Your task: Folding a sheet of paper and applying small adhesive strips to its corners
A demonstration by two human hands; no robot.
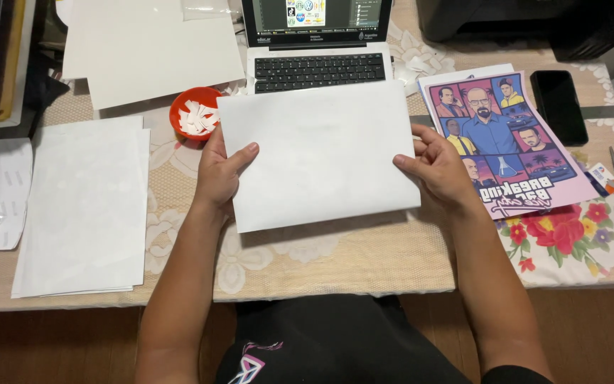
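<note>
Lace-covered desk (pixel 321 263) below, both hands grip one white sheet (pixel 318 153) by its side edges, left hand (pixel 220 174) and right hand (pixel 436 169), lifted before the laptop (pixel 318 43); positioning seems underway, needing level alignment.

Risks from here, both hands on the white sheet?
1. The white sheet is pinched only at its side edges by the left hand and right hand; it might sag or crease.
2. Its far edge lies close to the red bowl of white scraps and the laptop; a push forward may nudge them.
</note>
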